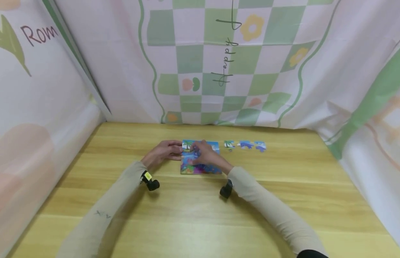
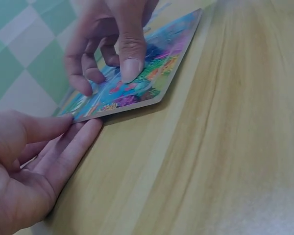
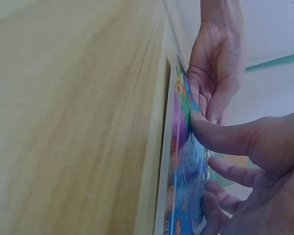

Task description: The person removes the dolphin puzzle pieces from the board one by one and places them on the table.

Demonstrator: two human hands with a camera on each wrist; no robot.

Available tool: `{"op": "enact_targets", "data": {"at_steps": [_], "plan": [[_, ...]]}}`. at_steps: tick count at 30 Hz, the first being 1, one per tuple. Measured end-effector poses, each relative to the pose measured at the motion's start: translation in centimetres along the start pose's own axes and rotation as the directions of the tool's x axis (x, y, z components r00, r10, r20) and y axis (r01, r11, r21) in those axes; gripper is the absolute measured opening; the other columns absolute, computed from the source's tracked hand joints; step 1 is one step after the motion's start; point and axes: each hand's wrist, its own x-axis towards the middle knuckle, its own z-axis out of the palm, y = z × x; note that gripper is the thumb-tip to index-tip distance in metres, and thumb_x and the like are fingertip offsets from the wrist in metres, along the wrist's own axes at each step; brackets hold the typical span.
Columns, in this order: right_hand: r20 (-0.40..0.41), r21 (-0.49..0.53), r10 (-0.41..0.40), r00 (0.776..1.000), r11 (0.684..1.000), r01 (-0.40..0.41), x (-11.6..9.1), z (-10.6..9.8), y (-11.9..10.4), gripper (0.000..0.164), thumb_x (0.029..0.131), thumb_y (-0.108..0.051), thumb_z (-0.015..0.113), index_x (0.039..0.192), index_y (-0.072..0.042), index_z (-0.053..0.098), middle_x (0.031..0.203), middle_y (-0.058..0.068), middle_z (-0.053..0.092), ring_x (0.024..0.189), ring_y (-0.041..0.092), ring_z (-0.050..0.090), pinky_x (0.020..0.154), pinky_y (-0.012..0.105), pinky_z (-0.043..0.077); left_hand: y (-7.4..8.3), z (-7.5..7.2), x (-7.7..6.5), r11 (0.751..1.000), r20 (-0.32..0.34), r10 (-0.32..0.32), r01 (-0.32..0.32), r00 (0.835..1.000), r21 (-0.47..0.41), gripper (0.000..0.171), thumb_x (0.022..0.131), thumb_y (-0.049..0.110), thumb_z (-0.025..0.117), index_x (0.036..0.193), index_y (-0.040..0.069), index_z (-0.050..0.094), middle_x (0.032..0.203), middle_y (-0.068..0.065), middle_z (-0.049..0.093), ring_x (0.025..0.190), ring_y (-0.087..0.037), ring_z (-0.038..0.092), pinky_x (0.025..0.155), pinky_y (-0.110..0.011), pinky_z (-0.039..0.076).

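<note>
A small jigsaw board (image 1: 200, 171) with a bright undersea and palm-tree picture lies on the wooden table. My left hand (image 1: 163, 148) pinches its left edge, thumb on top and fingers beneath, as the left wrist view shows. Over the board's middle, my right hand (image 1: 209, 154) reaches down with thumb and bent fingers spread apart. In the left wrist view the right thumb (image 2: 132, 68) rests on the picture near the coral. The right wrist view has the fingertips (image 3: 213, 188) right at the board's face, with no loose piece visible between them.
To the board's right lie several loose jigsaw pieces: a palm-tree piece (image 1: 229, 144), a blue-purple piece (image 1: 246, 144) and another blue piece (image 1: 260, 146). Behind the table (image 1: 193, 215) hangs a checked cloth (image 1: 219, 64), and printed cloth (image 1: 35, 107) walls the left side.
</note>
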Motion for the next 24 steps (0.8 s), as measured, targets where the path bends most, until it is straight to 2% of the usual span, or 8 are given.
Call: {"op": "enact_targets", "data": {"at_steps": [5,10,15,19,24], "plan": [[-0.018,0.021,-0.021,1.000,1.000,0.022,-0.04,0.03,0.12,0.045,0.084,-0.011,0.088,0.119,-0.001,0.061,0.122,0.020,0.056,0.115,0.035,0.054,0.102,0.050,0.054,-0.26,0.12,0.15,1.000,-0.019,-0.010,0.010,1.000,-0.001,0.055,0.103,-0.003,0.059,0.156,-0.004,0.042,0.136,-0.028,0.062,0.105,-0.023,0.072,0.097,-0.033,0.065],[-0.043,0.069,-0.050,0.998,0.996,0.053,-0.48,0.16,0.11,0.048,0.087,-0.010,0.085,0.127,0.002,0.063,0.125,0.020,0.059,0.118,0.036,0.057,0.106,0.051,0.054,-0.21,0.16,0.15,1.000,-0.031,-0.005,0.005,1.000,-0.017,0.056,0.103,-0.001,0.060,0.156,-0.003,0.041,0.139,-0.030,0.060,0.103,-0.023,0.073,0.095,-0.032,0.065],[-0.066,0.072,-0.054,0.996,0.996,0.059,-0.62,0.64,0.21,0.049,0.089,-0.013,0.085,0.131,0.002,0.064,0.129,0.021,0.058,0.121,0.037,0.057,0.111,0.053,0.052,-0.06,0.00,-0.31,0.999,0.002,0.003,-0.003,1.000,0.038,0.059,0.104,0.002,0.061,0.158,-0.002,0.038,0.141,-0.029,0.057,0.107,-0.024,0.072,0.099,-0.033,0.064],[-0.095,0.066,-0.056,0.994,0.996,0.062,-0.55,0.85,0.26,0.042,0.087,-0.013,0.087,0.122,-0.002,0.066,0.120,0.018,0.058,0.111,0.032,0.055,0.100,0.047,0.053,-0.03,0.05,-0.22,0.996,0.027,0.015,-0.017,1.000,0.087,0.062,0.103,-0.001,0.061,0.159,-0.004,0.036,0.137,-0.025,0.055,0.102,-0.021,0.070,0.101,-0.034,0.063],[-0.128,0.065,-0.063,0.990,0.995,0.072,-0.77,0.76,0.19,0.040,0.085,-0.011,0.088,0.117,-0.005,0.065,0.109,0.014,0.054,0.100,0.027,0.048,0.084,0.036,0.045,0.08,0.14,0.10,0.990,0.101,0.037,-0.050,0.994,0.135,0.066,0.102,-0.003,0.061,0.159,-0.006,0.030,0.138,-0.026,0.054,0.106,-0.020,0.068,0.107,-0.038,0.060]]}}
